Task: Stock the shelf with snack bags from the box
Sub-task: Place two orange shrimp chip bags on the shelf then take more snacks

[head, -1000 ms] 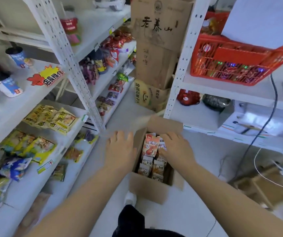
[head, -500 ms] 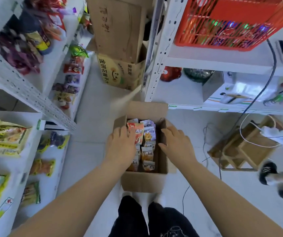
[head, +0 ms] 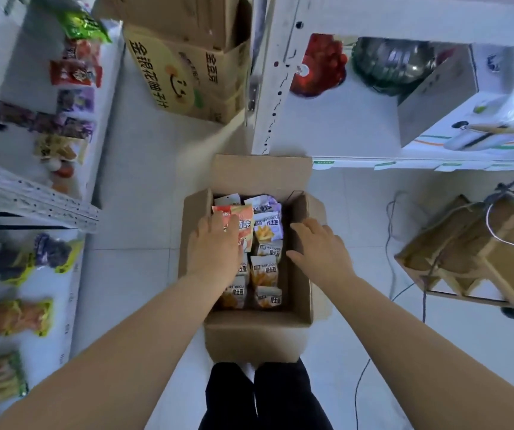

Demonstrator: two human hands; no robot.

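While the left hand [head: 215, 246] grips an orange snack bag [head: 239, 226] in the box [head: 255, 333], the right hand [head: 319, 248] hovers open — empty.

Both hands [head: 215, 246] over snack bags [head: 266, 231] in open box [head: 255, 333]

Bright, even, cool light with soft shadows; edges bend and smear with wide-angle blur.

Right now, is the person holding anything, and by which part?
The left hand lies on the orange snack bag in the box; a grip cannot be told. The right hand is open, empty.
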